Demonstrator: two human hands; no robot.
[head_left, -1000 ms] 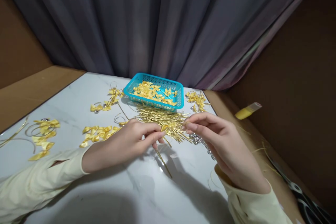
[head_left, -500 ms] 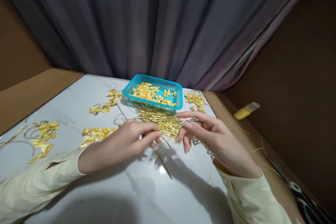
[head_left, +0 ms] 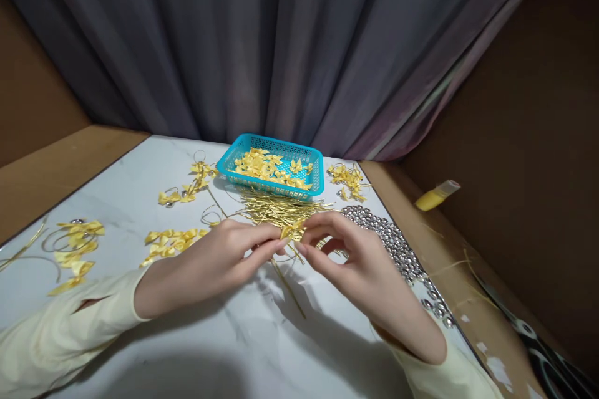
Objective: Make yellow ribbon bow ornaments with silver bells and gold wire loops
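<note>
My left hand [head_left: 234, 252] pinches a small yellow satin ribbon bow [head_left: 291, 230] between thumb and fingertips above the middle of the table. A gold twist tie [head_left: 290, 290] hangs down from beneath the pinch. My right hand [head_left: 350, 255] has closed in from the right, its thumb and curled fingers at the right end of the same bow; the exact contact is partly hidden. Just behind both hands lies a pile of gold twist ties [head_left: 276, 207].
Behind the pile stands a blue basket [head_left: 224, 168] of yellow bows. Silver bells or beads [head_left: 397, 243] cover the table's right side. Finished-looking bow clusters [head_left: 77, 243] lie left, others [head_left: 349, 179] back right. Scissors [head_left: 538, 343] and a yellow tube [head_left: 435, 196] are beyond the right edge.
My right hand has moved left and its spread fingers have drawn together at the bow, uncovering the silver pieces. My left hand keeps its pinch nearly in place.
</note>
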